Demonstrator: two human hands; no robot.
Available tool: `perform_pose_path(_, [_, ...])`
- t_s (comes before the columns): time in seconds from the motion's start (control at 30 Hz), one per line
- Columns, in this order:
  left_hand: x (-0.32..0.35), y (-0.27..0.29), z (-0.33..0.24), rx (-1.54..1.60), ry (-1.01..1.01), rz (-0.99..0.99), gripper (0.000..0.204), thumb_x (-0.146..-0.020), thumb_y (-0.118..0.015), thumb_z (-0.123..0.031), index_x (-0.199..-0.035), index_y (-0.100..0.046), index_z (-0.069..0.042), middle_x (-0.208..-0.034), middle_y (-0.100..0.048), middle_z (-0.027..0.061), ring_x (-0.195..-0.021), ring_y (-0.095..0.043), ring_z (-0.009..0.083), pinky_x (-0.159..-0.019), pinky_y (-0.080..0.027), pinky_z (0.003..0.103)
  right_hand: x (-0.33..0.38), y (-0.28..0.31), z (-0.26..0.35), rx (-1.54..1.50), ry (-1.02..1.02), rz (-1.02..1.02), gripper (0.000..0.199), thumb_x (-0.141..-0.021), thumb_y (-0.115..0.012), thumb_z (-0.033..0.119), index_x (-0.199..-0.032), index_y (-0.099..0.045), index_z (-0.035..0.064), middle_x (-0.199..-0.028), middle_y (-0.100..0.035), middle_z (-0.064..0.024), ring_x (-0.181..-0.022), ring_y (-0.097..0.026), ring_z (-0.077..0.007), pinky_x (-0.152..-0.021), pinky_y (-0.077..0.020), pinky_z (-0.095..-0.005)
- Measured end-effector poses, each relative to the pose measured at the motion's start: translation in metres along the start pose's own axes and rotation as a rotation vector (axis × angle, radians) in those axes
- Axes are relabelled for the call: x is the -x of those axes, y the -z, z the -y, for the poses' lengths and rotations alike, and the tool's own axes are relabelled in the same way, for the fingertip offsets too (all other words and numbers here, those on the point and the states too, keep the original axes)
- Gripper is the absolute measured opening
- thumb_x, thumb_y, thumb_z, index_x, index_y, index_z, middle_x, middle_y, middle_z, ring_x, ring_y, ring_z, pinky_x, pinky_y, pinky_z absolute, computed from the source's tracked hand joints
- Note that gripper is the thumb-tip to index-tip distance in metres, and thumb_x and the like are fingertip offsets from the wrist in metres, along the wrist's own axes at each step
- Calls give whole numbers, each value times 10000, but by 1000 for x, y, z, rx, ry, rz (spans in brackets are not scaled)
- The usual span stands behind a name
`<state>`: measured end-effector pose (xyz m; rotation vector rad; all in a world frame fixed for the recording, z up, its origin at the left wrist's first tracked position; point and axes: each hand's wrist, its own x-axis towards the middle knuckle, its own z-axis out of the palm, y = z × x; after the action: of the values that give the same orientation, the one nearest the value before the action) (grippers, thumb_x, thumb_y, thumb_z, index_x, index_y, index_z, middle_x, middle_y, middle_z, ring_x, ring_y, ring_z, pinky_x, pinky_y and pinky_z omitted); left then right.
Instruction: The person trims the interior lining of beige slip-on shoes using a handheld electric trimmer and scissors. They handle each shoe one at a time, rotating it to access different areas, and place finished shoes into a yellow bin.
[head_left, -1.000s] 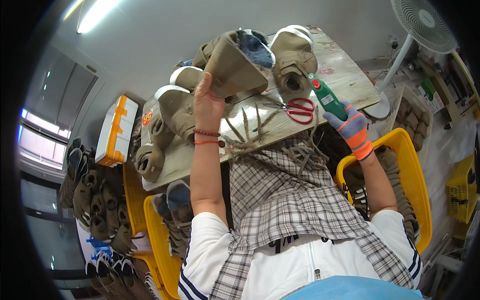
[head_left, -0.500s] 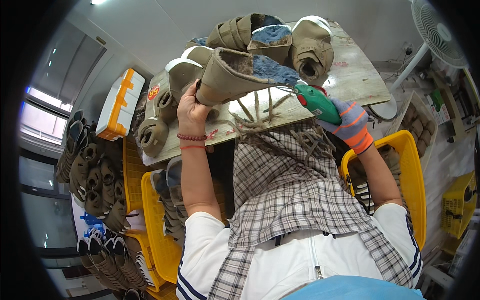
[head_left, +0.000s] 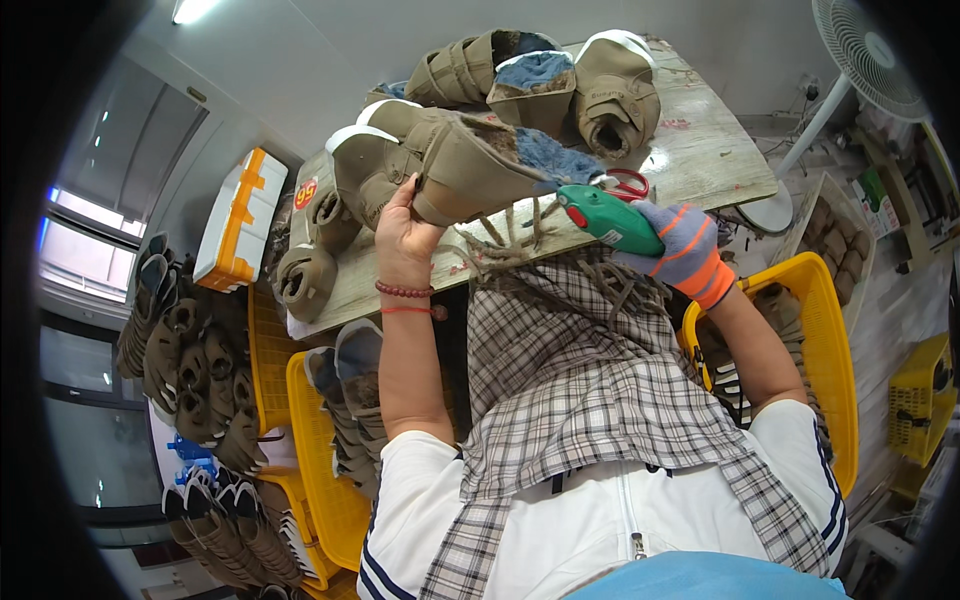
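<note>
Two hands: left hand (head_left: pixel 405 232) grips boot (head_left: pixel 455 165), right hand (head_left: pixel 685 250) green tool (head_left: pixel 608 218).

left hand (head_left: pixel 405 235) raised, grip closed, right hand (head_left: pixel 685 250) gloved, clenched

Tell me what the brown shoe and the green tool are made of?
The shoe in the left hand looks like soft matte cloth or suede, with fuzzy blue lining showing at its opening. The green tool in the gloved right hand looks like smooth, slightly shiny hard plastic. The glove seems knitted.
</note>
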<state>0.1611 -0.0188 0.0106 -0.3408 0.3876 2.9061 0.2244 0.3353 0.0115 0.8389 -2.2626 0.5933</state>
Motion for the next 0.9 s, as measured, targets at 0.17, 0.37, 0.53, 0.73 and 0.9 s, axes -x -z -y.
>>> perform_pose_path(0.17, [13, -10, 14, 56, 6, 65, 280, -916, -443, -81, -1164, -488, 40, -1209, -530, 187, -1140, -497, 317, -997, -376, 500, -10, 0, 13, -102, -57, -17, 546, -559, -823, 371, -978, -624, 85, -709, -618, -99, -600, -593, -277, -548, -485, -331])
perform_pose_path(0.37, [32, -20, 33, -18, -178, 186, 330, -896, -484, -73, -1214, -484, 14, -1236, -527, 139, -1165, -485, 275, -1018, -367, 452, -22, -5, 23, -320, -140, 6, 493, -592, -813, 347, -966, -633, 81, -745, -635, -113, -636, -617, -278, -584, -504, -328])
perform_pose_path(0.53, [42, -21, 46, -169, -332, 314, 365, -880, -503, -56, -1238, -474, 7, -1253, -521, 115, -1176, -477, 246, -1026, -359, 418, -26, -9, 30, -430, -284, 73, 477, -614, -807, 341, -962, -642, 59, -743, -645, -106, -608, -626, -224, -578, -503, -304])
perform_pose_path(0.73, [43, -17, 61, -361, -450, 432, 345, -847, -509, 1, -1192, -527, -6, -1184, -569, 96, -1106, -529, 223, -989, -393, 398, -35, -17, 36, -668, -442, -10, 473, -630, -802, 371, -949, -654, 54, -659, -628, -80, -567, -606, -140, -538, -480, -268])
perform_pose_path(0.9, [36, 3, 66, -617, -596, 405, 318, -840, -544, 18, -1156, -560, -13, -1139, -598, 74, -1075, -546, 179, -948, -418, 345, -41, -22, 34, -639, -495, 25, 439, -645, -795, 393, -895, -666, 55, -582, -594, -43, -497, -549, -101, -486, -443, -262])
